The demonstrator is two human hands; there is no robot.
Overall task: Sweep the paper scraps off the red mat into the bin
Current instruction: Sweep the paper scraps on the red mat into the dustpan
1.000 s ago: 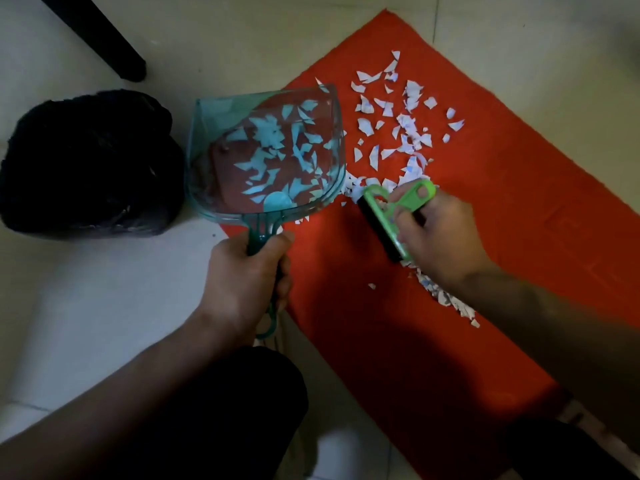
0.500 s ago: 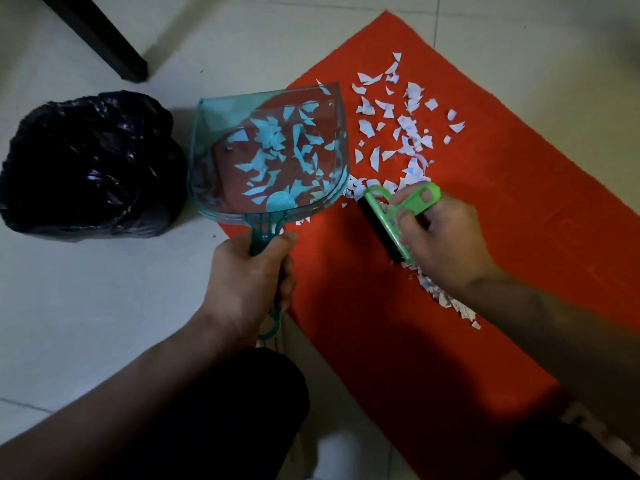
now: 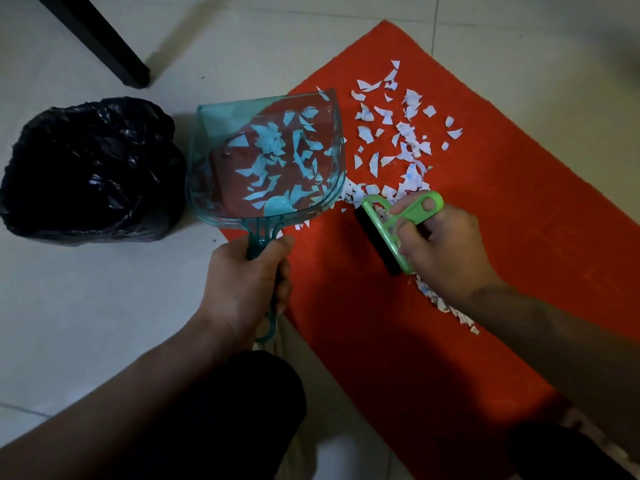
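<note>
A red mat (image 3: 519, 209) lies on the tiled floor, strewn with white paper scraps (image 3: 398, 133). My left hand (image 3: 247, 282) grips the handle of a clear teal dustpan (image 3: 214, 133), which is lifted at the mat's left edge and holds several scraps. My right hand (image 3: 446, 251) grips a green hand brush (image 3: 384, 226) with black bristles, set on the mat just right of the pan. More scraps trail beneath my right wrist. A bin lined with a black bag (image 3: 90, 171) stands on the floor left of the dustpan.
A black furniture leg (image 3: 100, 43) slants down to the floor behind the bin. My dark-clothed knees show at the bottom of the view. Pale floor tiles (image 3: 104, 306) surround the mat.
The dustpan has risen slightly with its load of scraps. The brush and my right hand have hardly moved.
</note>
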